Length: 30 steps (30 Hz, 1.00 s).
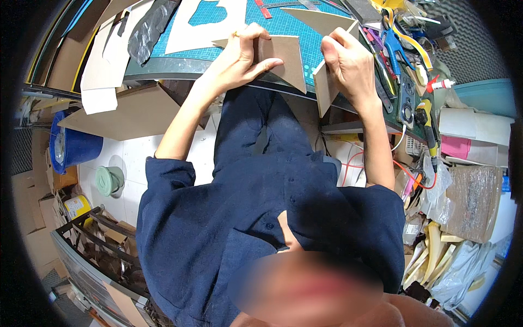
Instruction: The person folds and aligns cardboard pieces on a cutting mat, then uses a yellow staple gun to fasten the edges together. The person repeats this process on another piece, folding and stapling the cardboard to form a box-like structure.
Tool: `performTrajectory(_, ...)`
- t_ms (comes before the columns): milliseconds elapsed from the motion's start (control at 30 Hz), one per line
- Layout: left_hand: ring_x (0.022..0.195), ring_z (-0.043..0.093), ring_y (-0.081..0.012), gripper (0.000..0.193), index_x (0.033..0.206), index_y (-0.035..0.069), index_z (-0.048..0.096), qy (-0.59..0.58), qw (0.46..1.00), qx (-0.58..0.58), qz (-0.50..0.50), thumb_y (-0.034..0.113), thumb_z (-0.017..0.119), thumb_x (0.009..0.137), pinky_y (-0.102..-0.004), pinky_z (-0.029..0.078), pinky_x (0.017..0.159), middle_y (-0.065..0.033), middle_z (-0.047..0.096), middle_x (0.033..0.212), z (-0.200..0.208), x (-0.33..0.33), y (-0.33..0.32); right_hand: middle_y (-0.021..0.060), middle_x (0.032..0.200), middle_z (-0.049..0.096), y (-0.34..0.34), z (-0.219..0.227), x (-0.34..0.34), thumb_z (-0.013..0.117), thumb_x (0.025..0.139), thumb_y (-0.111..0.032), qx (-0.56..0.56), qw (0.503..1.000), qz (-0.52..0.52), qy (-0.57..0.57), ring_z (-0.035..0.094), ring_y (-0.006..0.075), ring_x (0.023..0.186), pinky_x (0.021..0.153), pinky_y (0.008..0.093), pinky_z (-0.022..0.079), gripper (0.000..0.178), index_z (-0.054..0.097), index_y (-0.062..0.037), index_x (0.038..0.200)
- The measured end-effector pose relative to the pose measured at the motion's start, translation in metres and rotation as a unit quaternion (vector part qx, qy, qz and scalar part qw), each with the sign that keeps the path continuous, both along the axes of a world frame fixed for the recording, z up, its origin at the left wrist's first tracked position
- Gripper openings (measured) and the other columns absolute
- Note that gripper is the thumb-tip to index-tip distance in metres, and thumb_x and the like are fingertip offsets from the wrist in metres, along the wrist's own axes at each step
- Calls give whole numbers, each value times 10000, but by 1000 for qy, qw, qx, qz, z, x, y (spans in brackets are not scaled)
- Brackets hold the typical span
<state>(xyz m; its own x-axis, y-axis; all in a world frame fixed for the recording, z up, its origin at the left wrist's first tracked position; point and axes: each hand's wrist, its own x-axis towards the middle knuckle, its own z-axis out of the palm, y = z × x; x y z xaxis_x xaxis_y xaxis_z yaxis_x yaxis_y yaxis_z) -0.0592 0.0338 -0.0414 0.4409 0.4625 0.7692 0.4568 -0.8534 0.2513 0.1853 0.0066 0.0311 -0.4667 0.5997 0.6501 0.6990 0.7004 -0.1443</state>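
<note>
Brown board is pinched in the left hand, upper middle of the frame; the right hand grips another piece.

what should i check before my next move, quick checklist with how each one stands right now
1. Left hand on left board: ok, thumb against its face.
2. Right hand on right board: ok, gripped near the top.
3. Boards apart: ok, a gap shows between them.
4. Cutting mat bare: not ok, cutout sheet and red strip lie there.
5. Blue-handled tool outside both hands: ok.
6. Boards' far faces sound: cannot tell, hidden.
</note>
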Motion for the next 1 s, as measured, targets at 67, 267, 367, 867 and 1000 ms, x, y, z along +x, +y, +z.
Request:
performTrajectory(67, 916, 538, -294, 575, 1277, 93, 383, -18, 999, -40, -13, 372, 666, 862, -431, 376, 899, -130, 524, 1004, 7, 5, -6, 88, 779, 557, 0, -1, 1, 496, 964, -319, 11, 1000, -5, -2, 606, 284, 687, 589, 365, 487, 318, 612, -59, 822)
performTrajectory(267, 893, 494, -281, 358, 1106, 42, 505, 44, 993, -108, 5, 331, 596, 916, -397, 382, 850, -125, 492, 941, 6, 5, 0, 80, 785, 559, 8, -4, 3, 503, 961, -305, 38, 999, -14, -1, 610, 268, 703, 594, 362, 494, 300, 617, -60, 832)
performTrajectory(367, 916, 501, -280, 342, 1097, -4, 476, 49, 995, -83, 8, 220, 632, 891, -362, 412, 825, -151, 482, 977, 9, 8, 5, 95, 781, 563, 15, -1, 5, 469, 979, -314, 47, 999, 5, -1, 600, 277, 671, 592, 346, 484, 359, 605, -29, 809)
performTrajectory(867, 801, 503, -279, 252, 1014, 13, 526, 34, 984, -173, -20, 255, 546, 948, -371, 415, 751, -134, 498, 861, 16, 4, 5, 75, 811, 554, 12, -10, 5, 523, 940, -291, 45, 998, -4, 42, 600, 278, 727, 606, 387, 489, 255, 605, -68, 846)
performTrajectory(1000, 783, 492, -273, 222, 1013, 14, 531, 36, 990, -129, -44, 225, 548, 945, -355, 408, 746, -130, 498, 856, 12, 6, -3, 77, 821, 565, 11, -16, -4, 515, 950, -289, 53, 997, -25, 50, 606, 276, 730, 621, 374, 488, 273, 614, -58, 844)
